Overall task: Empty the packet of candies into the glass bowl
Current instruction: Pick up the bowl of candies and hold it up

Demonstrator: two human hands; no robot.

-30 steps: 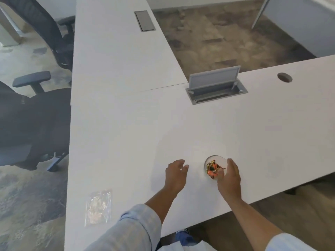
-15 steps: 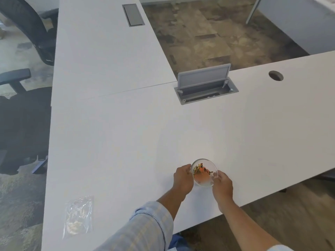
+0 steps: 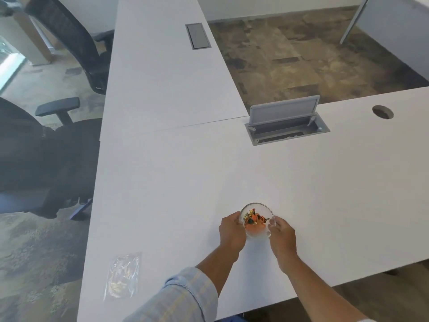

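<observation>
A small glass bowl [image 3: 257,233] sits on the white desk [image 3: 185,177] near its front edge. Orange and gold-wrapped candies [image 3: 254,219] lie inside it. My left hand [image 3: 232,231] cups the bowl's left side and my right hand [image 3: 283,235] cups its right side, so both hold it. A clear plastic packet [image 3: 123,275] lies flat on the desk at the front left, well apart from both hands, with a little yellowish matter showing through it.
A grey cable box with its lid raised [image 3: 286,123] is set into the desk behind the bowl. A round cable hole [image 3: 382,112] is at the right, a closed hatch [image 3: 197,36] far back. Black office chairs [image 3: 46,147] stand to the left.
My left hand has moved right from the bare desk onto the bowl's left side. My right hand has shifted its grip on the right side. Both hands now hold the bowl.
</observation>
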